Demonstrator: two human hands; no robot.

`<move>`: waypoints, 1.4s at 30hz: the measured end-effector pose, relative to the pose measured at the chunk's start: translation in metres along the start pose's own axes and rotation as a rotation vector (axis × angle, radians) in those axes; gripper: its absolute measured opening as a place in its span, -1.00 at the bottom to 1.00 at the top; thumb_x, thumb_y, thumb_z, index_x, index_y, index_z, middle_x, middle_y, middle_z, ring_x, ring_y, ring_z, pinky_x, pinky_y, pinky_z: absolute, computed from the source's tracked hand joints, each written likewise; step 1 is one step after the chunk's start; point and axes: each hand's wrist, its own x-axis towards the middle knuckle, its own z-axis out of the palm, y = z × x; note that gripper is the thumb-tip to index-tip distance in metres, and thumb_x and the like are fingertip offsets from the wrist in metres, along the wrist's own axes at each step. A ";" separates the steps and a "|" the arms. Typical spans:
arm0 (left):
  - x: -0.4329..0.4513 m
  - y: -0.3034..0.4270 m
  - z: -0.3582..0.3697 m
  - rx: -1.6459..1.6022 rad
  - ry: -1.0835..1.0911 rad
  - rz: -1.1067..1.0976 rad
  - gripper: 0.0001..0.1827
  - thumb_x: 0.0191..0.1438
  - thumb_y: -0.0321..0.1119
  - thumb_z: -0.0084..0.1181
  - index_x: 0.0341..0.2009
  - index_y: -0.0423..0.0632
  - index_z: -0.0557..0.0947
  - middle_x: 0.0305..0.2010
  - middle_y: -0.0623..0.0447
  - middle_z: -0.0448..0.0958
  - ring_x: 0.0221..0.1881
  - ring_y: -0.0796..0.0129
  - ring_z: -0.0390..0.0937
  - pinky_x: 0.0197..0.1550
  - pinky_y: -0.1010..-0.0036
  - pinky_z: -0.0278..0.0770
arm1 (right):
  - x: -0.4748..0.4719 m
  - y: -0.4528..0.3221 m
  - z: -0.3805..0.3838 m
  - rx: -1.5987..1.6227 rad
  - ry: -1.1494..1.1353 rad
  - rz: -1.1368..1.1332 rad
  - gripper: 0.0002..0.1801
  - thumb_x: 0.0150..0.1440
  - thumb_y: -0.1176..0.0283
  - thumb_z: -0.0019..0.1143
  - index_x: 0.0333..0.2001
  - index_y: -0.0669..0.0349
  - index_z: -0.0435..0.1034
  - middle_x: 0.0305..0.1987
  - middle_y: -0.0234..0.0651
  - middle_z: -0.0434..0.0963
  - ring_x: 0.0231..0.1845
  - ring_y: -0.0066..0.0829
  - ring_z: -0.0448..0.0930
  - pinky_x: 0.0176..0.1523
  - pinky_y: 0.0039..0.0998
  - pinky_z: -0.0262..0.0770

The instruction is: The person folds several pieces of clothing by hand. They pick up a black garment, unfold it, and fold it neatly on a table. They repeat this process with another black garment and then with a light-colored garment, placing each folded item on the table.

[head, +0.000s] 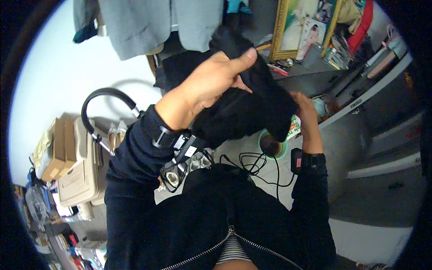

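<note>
A black cloth garment [243,111] hangs bunched between my two hands, in the upper middle of the head view. My left hand [219,74] grips its upper part, with the thumb on top and a finger showing below. At the garment's right edge is my right hand [305,109], slightly blurred; its fingertips are partly hidden by the dark cloth, so its hold cannot be made out. Each wrist bears a strapped device with a black cable. What kind of garment it is cannot be told.
Grey clothes [135,27] hang at the top. A gold picture frame [280,30] stands on a dark shelf [314,72] at the upper right. Beneath the garment are a green-rimmed bin [260,143] and looped black cables [253,163]. Shoes, a beige plastic box [77,182] and cardboard boxes [64,148] lie left.
</note>
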 end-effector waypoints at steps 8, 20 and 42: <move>-0.004 0.063 -0.001 -0.665 -0.332 0.427 -0.58 0.32 -0.09 -0.17 -0.08 -0.20 0.56 -0.17 0.00 0.60 -0.21 0.38 0.57 -0.27 0.55 0.50 | -0.049 0.160 -0.057 0.089 0.270 0.485 -0.52 0.19 0.01 -0.03 -0.16 0.23 0.51 -0.37 -0.19 0.60 -0.35 -0.32 0.61 -0.21 -0.32 0.53; -0.060 -0.063 -0.114 0.067 0.039 -0.287 -0.55 0.14 0.04 0.15 -0.63 0.02 0.45 -0.73 0.30 0.22 -0.72 0.64 0.07 -0.65 0.64 -0.06 | -0.017 0.076 0.012 -0.208 0.055 0.259 -0.50 0.19 0.00 -0.04 -0.15 0.25 0.50 -0.35 -0.13 0.60 -0.33 -0.23 0.61 -0.18 -0.26 0.52; 0.112 -0.176 -0.247 -0.172 0.715 -0.285 -0.47 0.19 -0.14 0.11 0.11 -0.28 0.40 -0.03 -0.07 0.55 -0.10 0.25 0.52 -0.01 0.40 0.47 | 0.288 0.076 0.153 -1.343 -0.608 -0.461 -0.46 0.18 -0.01 -0.05 -0.13 0.29 0.49 -0.32 -0.03 0.60 -0.29 -0.06 0.60 -0.14 -0.15 0.50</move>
